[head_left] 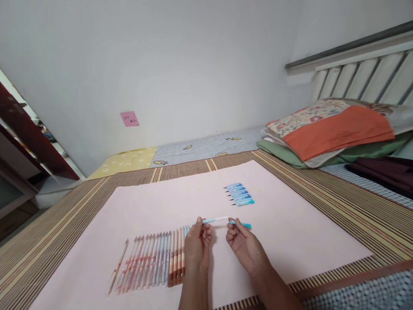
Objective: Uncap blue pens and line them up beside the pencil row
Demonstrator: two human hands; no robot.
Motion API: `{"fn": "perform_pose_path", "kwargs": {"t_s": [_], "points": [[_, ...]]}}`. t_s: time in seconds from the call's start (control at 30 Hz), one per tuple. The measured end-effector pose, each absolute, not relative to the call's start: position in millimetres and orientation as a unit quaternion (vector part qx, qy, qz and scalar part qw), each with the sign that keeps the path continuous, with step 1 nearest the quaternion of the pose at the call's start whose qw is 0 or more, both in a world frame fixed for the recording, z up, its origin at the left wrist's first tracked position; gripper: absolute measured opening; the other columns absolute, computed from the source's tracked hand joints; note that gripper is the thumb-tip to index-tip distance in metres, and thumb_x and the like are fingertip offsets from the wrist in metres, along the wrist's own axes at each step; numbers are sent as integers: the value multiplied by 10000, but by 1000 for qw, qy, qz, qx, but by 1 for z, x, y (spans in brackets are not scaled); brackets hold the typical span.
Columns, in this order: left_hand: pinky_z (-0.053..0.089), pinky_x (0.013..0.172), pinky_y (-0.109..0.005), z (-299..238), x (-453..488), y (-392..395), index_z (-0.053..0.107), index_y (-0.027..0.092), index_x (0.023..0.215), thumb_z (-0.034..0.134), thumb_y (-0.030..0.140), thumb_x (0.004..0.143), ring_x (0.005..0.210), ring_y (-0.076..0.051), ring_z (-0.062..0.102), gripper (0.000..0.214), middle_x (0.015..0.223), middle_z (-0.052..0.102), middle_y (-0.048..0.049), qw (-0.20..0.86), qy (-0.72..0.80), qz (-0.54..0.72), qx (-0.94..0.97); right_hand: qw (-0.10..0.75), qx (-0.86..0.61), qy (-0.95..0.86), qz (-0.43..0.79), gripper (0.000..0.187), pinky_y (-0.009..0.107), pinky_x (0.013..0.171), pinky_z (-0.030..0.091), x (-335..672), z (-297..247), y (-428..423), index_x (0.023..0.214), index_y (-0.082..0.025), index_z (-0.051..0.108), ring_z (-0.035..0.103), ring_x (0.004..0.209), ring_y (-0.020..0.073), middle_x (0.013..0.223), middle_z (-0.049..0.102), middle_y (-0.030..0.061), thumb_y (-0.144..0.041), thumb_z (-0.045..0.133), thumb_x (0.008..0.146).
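Note:
My left hand [198, 241] is closed around a slim light-blue pen [213, 220], whose thin whitish end points right. Facing it, my right hand [245, 248] pinches a short turquoise pen cap [245, 226]. A small gap separates the whitish end from my right fingertips. Just left of my left hand lies a row of pens [145, 263], side by side, in pale, reddish, grey and orange-brown tones; my wrist and forearm hide the row's right end. Beyond my right hand, several short blue pieces with dark pointed tips [240, 194] lie stacked in a neat column.
A large pale pink sheet [297, 233] lies under everything on a striped mat [69, 209]. Pillows [337, 128] and a folded dark cloth [390, 175] are at the right, near a white headboard [366, 79]. A pink note [129, 119] is on the wall behind.

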State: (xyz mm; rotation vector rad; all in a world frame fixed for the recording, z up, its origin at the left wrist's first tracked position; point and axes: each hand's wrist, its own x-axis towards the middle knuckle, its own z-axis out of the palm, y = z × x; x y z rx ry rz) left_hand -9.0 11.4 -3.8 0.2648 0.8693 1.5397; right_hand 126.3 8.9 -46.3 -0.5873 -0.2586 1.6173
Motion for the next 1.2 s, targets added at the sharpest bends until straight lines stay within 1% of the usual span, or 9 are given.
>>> {"fn": "perform_pose_path", "kwargs": {"t_s": [0.1,0.2,0.4,0.53,0.63,0.73,0.87,1.03,1.2], "points": [[476,458,-146,-1,-11,13,664,111,744,707,148,922,471,-71,583,187,620,690,-52,654,364,661,60,623,-260,-72,735,189,218,587,531,122,-49,6,854,-187,728,560,629,90,769,666,13,-265,878,768],[483,455,-144,3,-12,13,654,113,737,604,118,982,466,-71,583,250,613,682,-53,655,361,663,32,612,-265,-32,744,155,216,562,528,118,-51,4,852,-170,728,561,615,93,812,708,47,-274,836,814],[537,504,-167,8,-9,10,663,114,753,600,139,991,508,-98,638,247,629,700,-62,662,373,649,34,606,-280,-19,744,136,210,493,480,110,-45,-3,844,-172,704,548,578,101,809,728,64,-289,767,873],[601,610,-219,7,-5,9,669,118,749,590,166,997,618,-143,706,265,653,715,-78,661,375,648,48,576,-307,-17,758,215,159,416,334,97,-33,-13,813,-158,667,465,484,64,693,682,30,-336,734,911],[590,573,-212,4,-4,10,672,114,740,608,204,994,619,-139,698,276,668,716,-77,669,370,643,50,547,-322,-12,772,309,145,397,254,84,-27,-20,780,-139,643,408,430,36,630,646,11,-402,739,911],[554,501,-197,-1,-3,11,671,109,735,648,237,974,597,-132,680,272,689,715,-76,669,384,634,58,525,-341,-41,779,399,148,382,196,75,-25,-22,750,-137,624,361,393,24,565,592,-17,-488,764,878],[548,503,-194,-7,-4,10,674,120,761,790,288,873,602,-131,669,233,710,707,-61,655,389,641,91,491,-364,-98,785,482,156,378,140,72,-28,-22,732,-145,608,287,362,15,492,499,-61,-587,756,853],[529,489,-187,-8,-7,10,669,124,765,899,384,746,578,-109,613,347,686,669,-31,661,368,639,139,479,-371,-144,783,503,168,386,108,72,-29,-23,718,-152,585,218,345,2,456,438,-92,-608,764,833],[268,329,-112,0,-8,7,661,124,777,973,439,586,478,-43,452,483,649,607,16,666,352,633,177,453,-376,-195,785,482,182,389,99,75,-27,-23,761,-155,604,182,337,6,438,401,-113,-609,750,832]]}}
